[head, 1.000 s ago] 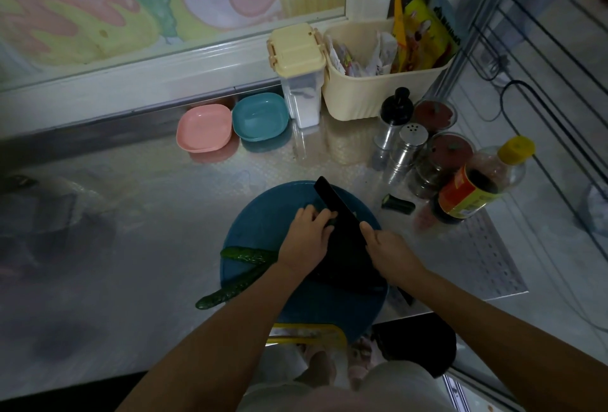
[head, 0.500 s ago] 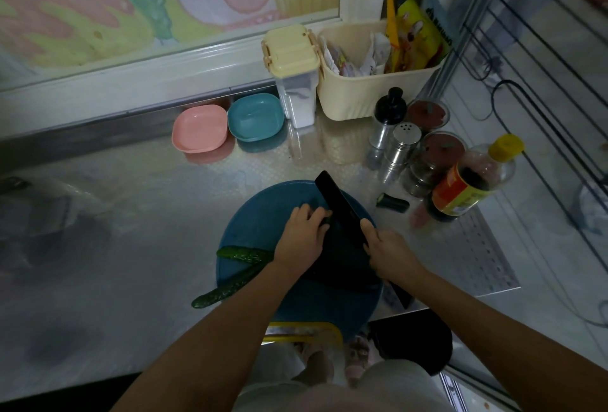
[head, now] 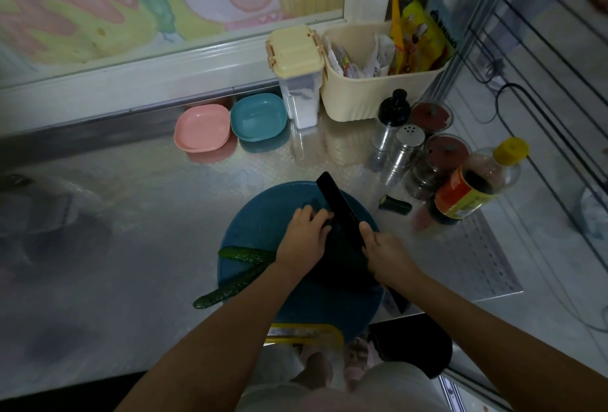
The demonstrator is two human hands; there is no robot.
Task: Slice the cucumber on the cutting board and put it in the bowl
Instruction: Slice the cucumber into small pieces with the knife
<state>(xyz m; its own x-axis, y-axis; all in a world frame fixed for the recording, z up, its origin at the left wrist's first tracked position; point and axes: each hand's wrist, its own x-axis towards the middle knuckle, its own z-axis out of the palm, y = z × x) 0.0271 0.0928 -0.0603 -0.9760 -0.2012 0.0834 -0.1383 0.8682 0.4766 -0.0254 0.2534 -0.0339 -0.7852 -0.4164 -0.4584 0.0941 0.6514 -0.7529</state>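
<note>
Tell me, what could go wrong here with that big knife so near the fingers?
The left hand curls right against the dark knife blade, so a slip could nick a fingertip. The round cutting board juts over the counter's front edge and might tip under pressure. One long cucumber piece overhangs the board's left rim and could roll off. The dim light makes all this harder to judge.

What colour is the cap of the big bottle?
Yellow; the cap on the bottle shows clearly in the head view.
</note>
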